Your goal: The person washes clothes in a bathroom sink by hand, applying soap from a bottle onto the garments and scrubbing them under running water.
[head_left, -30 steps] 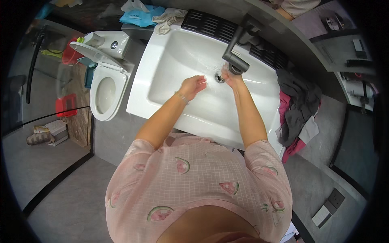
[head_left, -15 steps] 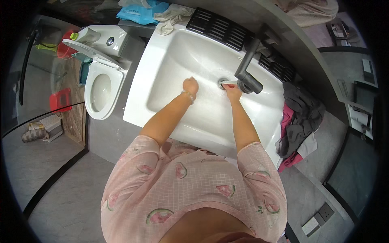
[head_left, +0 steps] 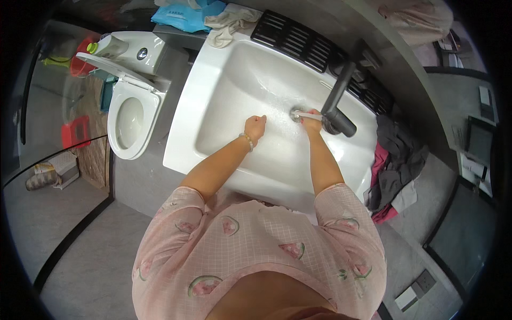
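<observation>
Inside the white washbasin (head_left: 224, 109), my left hand (head_left: 255, 128) hovers left of the drain, a pale beaded bracelet at its wrist. Its fingers are curled inward, and whatever they may hold is hidden. Beside the drain (head_left: 296, 114) is my right hand (head_left: 313, 125), below the black tap (head_left: 340, 101). Those fingers are bent together, with red showing at the tips; the inside of the grip is out of sight. A whitish stream of water (head_left: 309, 115) runs from the tap past my right fingers toward the drain. Small splashes and bubbles spread over the basin floor.
Black slatted trays (head_left: 290, 40) line the basin's back edge. A beige cloth (head_left: 226, 24) and a blue packet (head_left: 184, 17) lie at the back left corner. Dark and pink clothes (head_left: 397, 160) hang over the right edge. A toilet (head_left: 130, 122) stands to the left.
The view has shifted slightly. My left hand has moved a little nearer the front of the basin. The water stream shows longer beside my right hand, and splashes are more visible.
</observation>
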Demonstrator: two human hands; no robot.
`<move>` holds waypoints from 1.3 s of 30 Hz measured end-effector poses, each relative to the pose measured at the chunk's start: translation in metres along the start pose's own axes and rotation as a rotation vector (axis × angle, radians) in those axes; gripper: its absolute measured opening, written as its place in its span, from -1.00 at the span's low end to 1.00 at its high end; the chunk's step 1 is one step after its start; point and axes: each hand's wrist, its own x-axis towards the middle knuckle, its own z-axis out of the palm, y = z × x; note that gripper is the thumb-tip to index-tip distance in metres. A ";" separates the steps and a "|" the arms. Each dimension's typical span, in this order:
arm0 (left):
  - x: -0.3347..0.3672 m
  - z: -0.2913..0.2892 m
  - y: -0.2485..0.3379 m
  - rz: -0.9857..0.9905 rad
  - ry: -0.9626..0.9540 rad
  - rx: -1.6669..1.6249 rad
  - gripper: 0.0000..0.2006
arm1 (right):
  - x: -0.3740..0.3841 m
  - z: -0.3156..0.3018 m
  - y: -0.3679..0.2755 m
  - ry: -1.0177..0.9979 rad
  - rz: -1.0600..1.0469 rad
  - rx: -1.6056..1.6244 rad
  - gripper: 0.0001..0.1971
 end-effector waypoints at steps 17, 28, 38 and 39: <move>0.025 0.108 0.021 0.591 -0.350 2.005 -0.36 | -0.220 -0.082 -0.043 0.032 -0.191 -0.490 -0.49; 0.053 0.096 0.032 0.009 -0.374 1.469 -0.26 | -0.182 -0.355 -0.152 0.851 -0.410 -0.344 -0.74; -0.074 0.081 0.050 0.410 0.248 1.389 -0.69 | -0.115 -0.254 -0.158 -0.047 -0.510 -0.299 -0.41; -0.086 0.079 0.035 0.561 0.373 1.397 -0.60 | -0.109 -0.233 -0.169 -0.039 -0.594 -0.360 -0.35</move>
